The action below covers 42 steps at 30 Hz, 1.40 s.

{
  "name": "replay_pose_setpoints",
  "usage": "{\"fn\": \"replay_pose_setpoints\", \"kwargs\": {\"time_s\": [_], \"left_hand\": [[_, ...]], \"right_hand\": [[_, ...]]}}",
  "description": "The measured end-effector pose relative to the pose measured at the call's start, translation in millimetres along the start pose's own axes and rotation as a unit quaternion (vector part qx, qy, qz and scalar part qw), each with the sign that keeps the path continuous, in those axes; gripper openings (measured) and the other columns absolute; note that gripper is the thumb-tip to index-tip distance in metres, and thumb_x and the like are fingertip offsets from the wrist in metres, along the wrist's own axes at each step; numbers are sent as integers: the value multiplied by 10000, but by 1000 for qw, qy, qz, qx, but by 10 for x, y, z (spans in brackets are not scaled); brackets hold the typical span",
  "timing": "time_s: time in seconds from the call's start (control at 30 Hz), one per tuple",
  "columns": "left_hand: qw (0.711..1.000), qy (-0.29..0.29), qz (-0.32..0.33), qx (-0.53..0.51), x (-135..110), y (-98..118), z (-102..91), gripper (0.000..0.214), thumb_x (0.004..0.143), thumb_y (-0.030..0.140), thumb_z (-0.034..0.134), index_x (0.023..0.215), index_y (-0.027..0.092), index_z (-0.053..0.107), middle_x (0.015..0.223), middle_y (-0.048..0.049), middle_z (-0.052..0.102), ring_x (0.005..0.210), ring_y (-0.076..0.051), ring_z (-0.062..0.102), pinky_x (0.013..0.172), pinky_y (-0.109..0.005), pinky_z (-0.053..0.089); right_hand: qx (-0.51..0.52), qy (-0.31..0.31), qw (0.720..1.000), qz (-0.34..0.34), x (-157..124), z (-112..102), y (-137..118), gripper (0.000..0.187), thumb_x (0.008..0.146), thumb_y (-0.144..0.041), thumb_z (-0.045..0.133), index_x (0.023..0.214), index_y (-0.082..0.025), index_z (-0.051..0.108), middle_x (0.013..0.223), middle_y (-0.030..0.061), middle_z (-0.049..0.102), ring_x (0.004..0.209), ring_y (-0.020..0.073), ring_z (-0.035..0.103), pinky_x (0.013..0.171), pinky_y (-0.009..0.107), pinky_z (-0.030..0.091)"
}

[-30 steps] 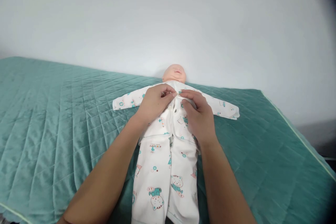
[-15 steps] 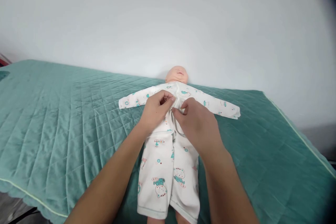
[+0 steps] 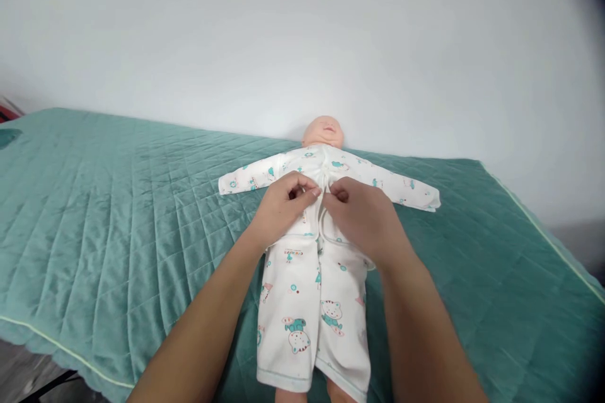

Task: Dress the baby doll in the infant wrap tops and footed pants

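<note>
A baby doll (image 3: 323, 131) lies on its back, arms spread wide, dressed in a white printed baby shirt (image 3: 347, 164) and white printed pants (image 3: 293, 302). My left hand (image 3: 286, 204) pinches one front edge of the shirt at the chest. Opposite it, my right hand (image 3: 362, 211) has thumb and finger closed on the other front edge. Between the fingertips the two edges lie close together, with a narrow gap. Below the hands, the shirt's lower front hangs slightly apart over the pants' waist. Any fastener in my fingers is hidden.
A green quilted cover (image 3: 142, 214) with a pale-edged border spreads under the doll. Behind the doll's head stands a white wall (image 3: 283, 44). Dark floor (image 3: 38, 371) shows at the lower left.
The view has shifted slightly, so the doll appears a little further right. My hands still pinch the shirt's edges at the chest, and the lower front edges have moved slightly.
</note>
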<state>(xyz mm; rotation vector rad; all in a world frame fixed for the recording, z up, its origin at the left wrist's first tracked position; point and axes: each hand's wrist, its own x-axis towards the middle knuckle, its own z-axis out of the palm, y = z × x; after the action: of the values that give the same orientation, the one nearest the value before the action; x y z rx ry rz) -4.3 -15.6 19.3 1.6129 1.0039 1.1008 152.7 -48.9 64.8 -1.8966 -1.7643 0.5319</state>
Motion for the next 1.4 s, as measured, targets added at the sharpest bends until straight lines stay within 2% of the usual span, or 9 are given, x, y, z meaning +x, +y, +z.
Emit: {"fn": "replay_pose_setpoints", "kwargs": {"time_s": [0.07, 0.17, 0.27, 0.4, 0.53, 0.73, 1.1, 1.23, 1.4], "left_hand": [[1000, -1, 5, 21, -8, 17, 9, 116, 877, 313, 664, 898, 199, 675, 826, 14, 585, 680, -99, 454, 654, -257, 368], [998, -8, 29, 59, -5, 20, 5, 79, 859, 279, 684, 890, 206, 681, 845, 17, 582, 669, -92, 425, 653, -258, 358], [998, -24, 26, 57, 8, 3, -12, 74, 859, 276, 687, 861, 205, 669, 785, 26, 559, 662, -93, 424, 645, -258, 350], [1000, -18, -17, -3, 0, 8, -7, 148, 867, 342, 692, 857, 200, 649, 698, 31, 547, 636, -98, 455, 616, -258, 353], [996, -31, -21, -83, -26, 74, 18, 203, 869, 378, 704, 871, 186, 639, 742, 10, 609, 678, -102, 526, 652, -258, 395], [988, -48, -32, -141, -26, 89, -8, 279, 842, 433, 741, 890, 169, 663, 702, 3, 626, 668, -99, 552, 650, -241, 422], [987, -51, -53, -144, -6, 61, -18, 307, 817, 459, 757, 877, 165, 690, 656, 6, 615, 626, -99, 554, 598, -231, 446], [988, -52, -52, -137, -12, 64, -16, 276, 838, 435, 737, 880, 165, 699, 665, 3, 626, 635, -99, 565, 608, -231, 458], [990, -37, -59, -127, -14, 57, 1, 208, 834, 366, 735, 841, 161, 697, 681, -1, 646, 612, -90, 558, 602, -232, 460]], "right_hand": [[117, -30, 992, 21, 34, -61, 89, 232, 866, -336, 576, 686, -200, 523, 631, -11, 575, 580, 124, 459, 572, 277, 311], [295, -77, 952, 32, 53, -108, 188, 299, 866, -422, 626, 691, -197, 534, 607, -27, 523, 561, 107, 447, 538, 256, 322], [383, -80, 920, 22, 45, -78, 201, 326, 857, -419, 660, 667, -188, 529, 588, -37, 481, 546, 90, 433, 520, 241, 318], [374, -60, 925, 6, 28, -15, 144, 296, 867, -355, 659, 650, -179, 563, 547, -40, 486, 525, 79, 441, 514, 233, 318], [389, -61, 919, -24, 4, 5, 135, 289, 891, -361, 646, 673, -181, 583, 526, -42, 510, 500, 74, 442, 496, 227, 309], [408, -61, 910, -45, -28, 65, 187, 258, 907, -359, 626, 715, -191, 592, 535, -35, 553, 501, 86, 467, 502, 224, 350], [367, -81, 926, -42, -12, 80, 211, 323, 933, -413, 617, 710, -180, 624, 549, -1, 610, 505, 100, 527, 520, 223, 424], [391, -75, 917, -22, -2, 85, 211, 310, 929, -398, 620, 719, -170, 632, 578, 16, 643, 505, 104, 578, 508, 214, 448], [428, -59, 902, -12, 6, 94, 210, 223, 917, -366, 624, 802, -174, 634, 726, 37, 718, 526, 110, 628, 480, 209, 456]]}}
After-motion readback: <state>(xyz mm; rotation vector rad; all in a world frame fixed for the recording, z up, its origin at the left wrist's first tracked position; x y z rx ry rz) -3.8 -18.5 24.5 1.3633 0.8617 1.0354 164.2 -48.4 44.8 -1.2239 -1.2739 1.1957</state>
